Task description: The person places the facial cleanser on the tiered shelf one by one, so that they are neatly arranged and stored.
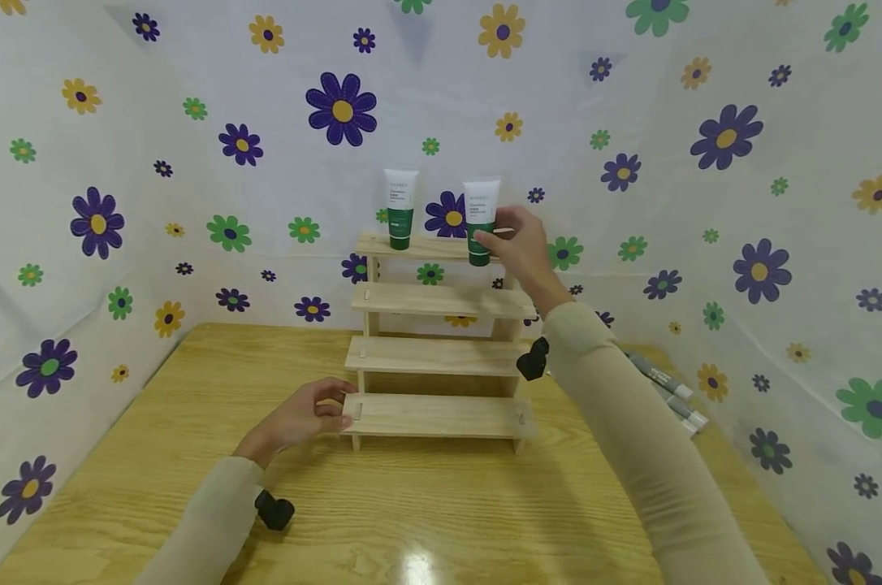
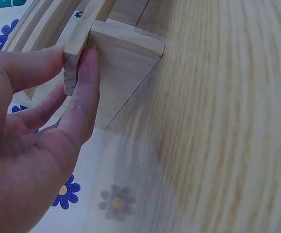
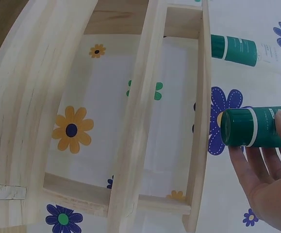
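A wooden stepped display shelf (image 1: pixel 437 355) with several tiers stands on the table. My left hand (image 1: pixel 298 416) pinches the left end of its lowest board (image 2: pixel 84 36), thumb above and fingers beneath. My right hand (image 1: pixel 523 248) grips a white and green squeeze tube (image 1: pixel 481 203) by its side, cap down, near the right part of the top tier. In the right wrist view, a gap shows between the tube's green cap (image 3: pixel 236 127) and the top board (image 3: pixel 204 97). A matching tube (image 1: pixel 400 203) stands cap down on the top tier's left part.
Several grey and white tubes (image 1: pixel 671 386) lie on the wooden table (image 1: pixel 265 504), to the right of the shelf and partly behind my right sleeve. White cloth (image 1: pixel 426 89) printed with flowers hangs behind the table and along both sides.
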A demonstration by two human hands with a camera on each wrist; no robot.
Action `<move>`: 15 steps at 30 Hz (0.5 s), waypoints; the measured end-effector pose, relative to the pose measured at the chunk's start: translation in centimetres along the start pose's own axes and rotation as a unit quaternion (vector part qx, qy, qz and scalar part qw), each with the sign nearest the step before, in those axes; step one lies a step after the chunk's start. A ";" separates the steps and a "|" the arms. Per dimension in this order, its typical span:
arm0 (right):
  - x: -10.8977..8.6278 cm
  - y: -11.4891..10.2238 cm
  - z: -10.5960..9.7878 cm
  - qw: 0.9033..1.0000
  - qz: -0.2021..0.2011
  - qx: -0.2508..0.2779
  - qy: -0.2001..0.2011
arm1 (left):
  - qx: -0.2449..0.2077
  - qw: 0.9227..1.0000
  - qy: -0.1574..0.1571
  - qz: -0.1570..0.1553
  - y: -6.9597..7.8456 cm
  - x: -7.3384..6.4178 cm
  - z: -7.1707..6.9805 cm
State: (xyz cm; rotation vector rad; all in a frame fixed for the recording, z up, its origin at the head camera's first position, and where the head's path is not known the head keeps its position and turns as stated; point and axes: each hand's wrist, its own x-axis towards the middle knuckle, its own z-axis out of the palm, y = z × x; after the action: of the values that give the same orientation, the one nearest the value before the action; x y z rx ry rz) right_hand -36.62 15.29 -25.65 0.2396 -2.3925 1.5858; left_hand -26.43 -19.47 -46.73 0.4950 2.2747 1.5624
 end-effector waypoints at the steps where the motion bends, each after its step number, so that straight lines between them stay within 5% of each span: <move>1: 0.1 0.0 0.1 1.000 0.001 0.000 -0.001 | 0.000 1.000 0.001 -0.002 0.0 0.0 0.0; 15: 1.4 -0.3 1.7 1.000 -0.002 0.012 0.006 | 0.002 1.000 0.008 -0.017 0.2 0.1 0.1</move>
State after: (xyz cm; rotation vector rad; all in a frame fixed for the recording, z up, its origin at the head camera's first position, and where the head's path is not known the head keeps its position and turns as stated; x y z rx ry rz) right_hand -38.12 13.65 -25.60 0.2375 -2.3638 1.6100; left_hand -26.46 -19.28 -46.57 0.4439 2.2851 1.5512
